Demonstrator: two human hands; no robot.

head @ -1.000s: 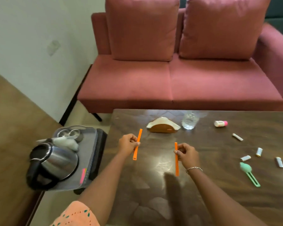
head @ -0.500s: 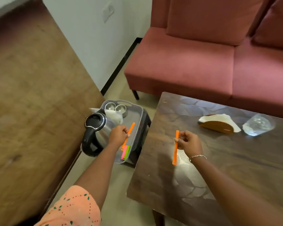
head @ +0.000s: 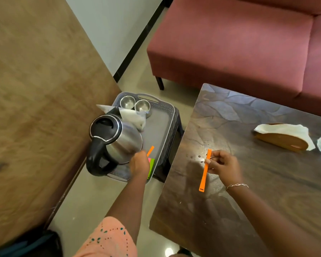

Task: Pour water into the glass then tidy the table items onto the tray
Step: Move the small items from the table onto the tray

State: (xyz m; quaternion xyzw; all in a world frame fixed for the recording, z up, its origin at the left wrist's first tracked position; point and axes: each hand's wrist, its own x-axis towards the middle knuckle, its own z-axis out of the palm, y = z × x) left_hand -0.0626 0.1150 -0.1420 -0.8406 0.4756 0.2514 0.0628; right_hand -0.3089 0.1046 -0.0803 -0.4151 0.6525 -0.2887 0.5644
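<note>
Most tray (head: pixel 160 125) space at centre is being taken by the kettle (head: pixel 119 141), so orange sticks (head: pixel 204 171) being gripped in left hand (head: pixel 139 163) and right hand (head: pixel 223 165) may slip off.

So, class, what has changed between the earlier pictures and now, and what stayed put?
The left hand carried its orange stick leftward off the table to the tray, beside the kettle; nothing let go. The right hand still holds the other orange stick over the table.
</note>
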